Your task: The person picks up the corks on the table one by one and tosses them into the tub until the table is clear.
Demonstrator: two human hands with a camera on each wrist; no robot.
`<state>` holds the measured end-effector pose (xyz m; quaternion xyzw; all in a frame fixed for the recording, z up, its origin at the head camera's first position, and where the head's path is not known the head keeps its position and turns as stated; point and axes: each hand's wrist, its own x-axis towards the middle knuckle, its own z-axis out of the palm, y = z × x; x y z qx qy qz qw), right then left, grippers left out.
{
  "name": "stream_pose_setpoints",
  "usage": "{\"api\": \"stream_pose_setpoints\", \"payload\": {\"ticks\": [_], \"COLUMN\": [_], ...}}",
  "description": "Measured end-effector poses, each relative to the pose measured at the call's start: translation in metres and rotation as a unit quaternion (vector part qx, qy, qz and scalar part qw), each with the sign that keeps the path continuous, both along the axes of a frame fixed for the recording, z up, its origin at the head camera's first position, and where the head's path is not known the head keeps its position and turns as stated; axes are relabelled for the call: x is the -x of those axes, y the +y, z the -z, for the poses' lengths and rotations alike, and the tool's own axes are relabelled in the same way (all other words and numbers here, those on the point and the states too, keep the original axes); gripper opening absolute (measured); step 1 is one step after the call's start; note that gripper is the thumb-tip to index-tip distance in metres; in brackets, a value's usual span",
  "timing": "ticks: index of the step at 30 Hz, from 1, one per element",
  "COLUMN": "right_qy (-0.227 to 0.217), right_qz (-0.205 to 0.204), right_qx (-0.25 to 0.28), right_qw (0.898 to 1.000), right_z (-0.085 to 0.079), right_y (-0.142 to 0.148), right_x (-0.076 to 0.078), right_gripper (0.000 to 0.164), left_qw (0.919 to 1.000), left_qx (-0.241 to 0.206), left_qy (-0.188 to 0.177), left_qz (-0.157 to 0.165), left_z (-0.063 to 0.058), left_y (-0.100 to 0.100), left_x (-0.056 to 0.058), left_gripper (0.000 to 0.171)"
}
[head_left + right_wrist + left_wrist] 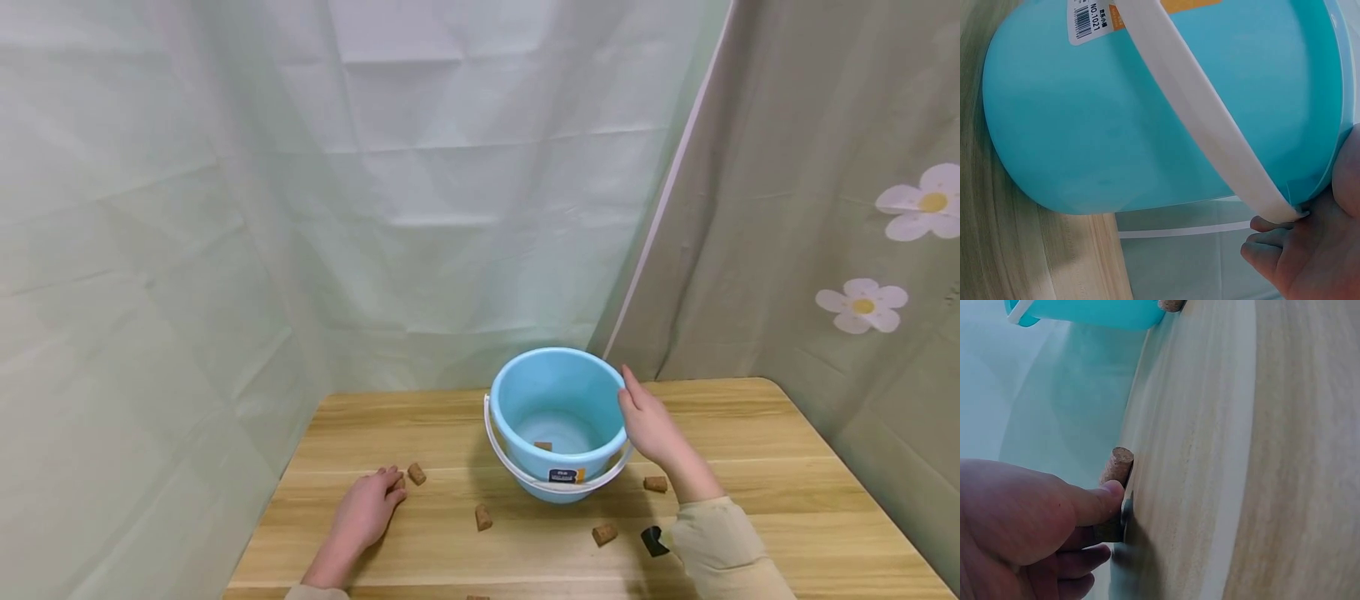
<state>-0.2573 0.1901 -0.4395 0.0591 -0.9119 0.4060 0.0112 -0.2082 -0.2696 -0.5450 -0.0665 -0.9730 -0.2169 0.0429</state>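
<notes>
A light blue bucket (557, 475) stands upright on the wooden table, its white handle (1197, 119) hanging down at the front. My right hand (654, 423) holds the bucket's rim at its right side, beside the handle's joint. Inside the bucket lies a cork (543, 446). To the left, low over the tabletop, my left hand (367, 508) pinches a cork (1109, 531) between thumb and fingers, which largely cover it. Just beyond those fingertips is another cork (1119, 464), also visible in the head view.
On the table (787, 467) lie more corks, one in front of the bucket (483, 517), one nearer the right sleeve (604, 534) and one by the right wrist (656, 483). A black curved piece (654, 542) is partly behind the sleeve. Curtains (480, 208) hang behind and alongside.
</notes>
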Motion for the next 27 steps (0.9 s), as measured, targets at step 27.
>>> {"api": "stream_pose_setpoints", "payload": {"ticks": [27], "right_qy": [-0.002], "right_qz": [-0.006], "right_qx": [0.000], "right_qw": [1.000], "right_z": [0.0001], "right_y": [0.0016], "right_x": [0.0002], "right_gripper": [0.062], "left_qw": [0.9984], "left_qx": [-0.005], "left_qy": [0.048], "left_qz": [-0.028], "left_z": [-0.0003], "left_y": [-0.0012], "left_x": [-0.0026], "left_gripper": [0.028]}}
